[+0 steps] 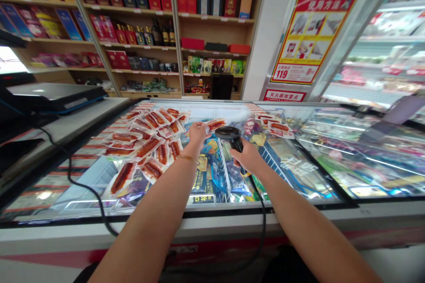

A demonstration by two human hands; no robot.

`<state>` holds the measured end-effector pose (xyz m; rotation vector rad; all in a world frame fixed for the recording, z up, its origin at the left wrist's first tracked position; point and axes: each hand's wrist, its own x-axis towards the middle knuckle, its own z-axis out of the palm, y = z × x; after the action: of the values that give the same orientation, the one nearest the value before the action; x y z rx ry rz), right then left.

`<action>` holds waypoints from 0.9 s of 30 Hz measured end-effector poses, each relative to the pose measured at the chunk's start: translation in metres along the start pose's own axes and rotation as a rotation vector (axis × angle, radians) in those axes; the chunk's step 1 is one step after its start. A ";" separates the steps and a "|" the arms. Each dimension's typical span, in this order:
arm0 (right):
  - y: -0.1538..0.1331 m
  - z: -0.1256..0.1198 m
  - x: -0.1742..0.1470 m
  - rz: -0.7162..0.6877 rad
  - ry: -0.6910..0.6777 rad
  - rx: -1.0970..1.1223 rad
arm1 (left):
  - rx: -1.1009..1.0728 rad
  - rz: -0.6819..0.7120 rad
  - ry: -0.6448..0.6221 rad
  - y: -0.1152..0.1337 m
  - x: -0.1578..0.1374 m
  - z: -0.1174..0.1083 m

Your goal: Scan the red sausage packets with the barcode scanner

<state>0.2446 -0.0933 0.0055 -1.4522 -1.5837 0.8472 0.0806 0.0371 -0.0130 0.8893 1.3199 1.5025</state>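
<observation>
My left hand [197, 132] pinches the end of a vacuum-packed sausage [215, 124] above the freezer's glass top. In my right hand [248, 155] is a black barcode scanner [229, 132], its fingers wrapped round the handle and its head close beside the sausage pack. A cable [262, 221] runs down from the scanner's handle. Left of my hands, many more packs of sausage [148, 146] lie in a loose spread on the glass. A smaller group of sausage packs [279, 126] rests on the glass to the right.
Under the glass of the chest freezer [232, 213], bagged goods sit in wire baskets. A scale [56, 97] stands on the counter at left, with a black cable [70, 172] crossing the freezer's left side. Behind are shelves [139, 11] of boxes and bottles.
</observation>
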 end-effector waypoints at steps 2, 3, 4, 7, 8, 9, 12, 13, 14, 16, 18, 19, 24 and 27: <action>0.000 0.000 0.000 0.005 -0.001 -0.002 | -0.002 0.002 -0.003 0.000 0.000 0.000; 0.000 0.000 0.000 0.006 0.000 -0.003 | -0.002 0.004 -0.003 0.000 0.000 0.000; 0.000 0.000 0.000 0.005 -0.001 -0.005 | -0.003 0.006 -0.003 0.000 0.000 0.001; 0.001 -0.001 0.001 0.000 -0.011 -0.014 | -0.004 0.012 0.001 0.000 -0.001 0.001; 0.001 -0.002 0.001 -0.002 -0.015 -0.018 | -0.004 0.013 0.001 0.000 -0.001 0.001; 0.001 -0.002 0.001 -0.005 -0.018 -0.024 | -0.003 0.012 0.001 0.000 -0.001 0.000; -0.002 -0.003 -0.001 -0.012 -0.026 -0.054 | 0.003 0.011 -0.002 0.001 -0.002 0.000; -0.003 -0.003 -0.002 -0.014 -0.035 -0.058 | 0.005 0.012 -0.003 0.001 -0.002 -0.001; -0.005 -0.003 -0.003 -0.017 -0.046 -0.058 | 0.006 0.015 -0.004 0.001 -0.002 -0.001; -0.008 -0.002 -0.005 -0.022 -0.066 -0.050 | 0.009 0.018 -0.004 0.000 -0.001 -0.001; -0.010 -0.002 -0.007 -0.023 -0.077 -0.044 | 0.011 0.019 -0.002 0.000 -0.001 -0.001; -0.010 -0.002 -0.007 -0.022 -0.081 -0.042 | 0.011 0.018 -0.003 0.000 -0.001 -0.001; -0.006 -0.002 -0.005 -0.004 -0.101 -0.022 | 0.007 0.022 -0.010 -0.001 -0.001 -0.001; -0.003 -0.003 -0.004 -0.007 -0.107 -0.028 | 0.010 0.027 0.000 0.000 -0.002 -0.001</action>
<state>0.2458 -0.0973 0.0087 -1.4414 -1.6847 0.9150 0.0802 0.0344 -0.0127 0.9173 1.3216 1.5180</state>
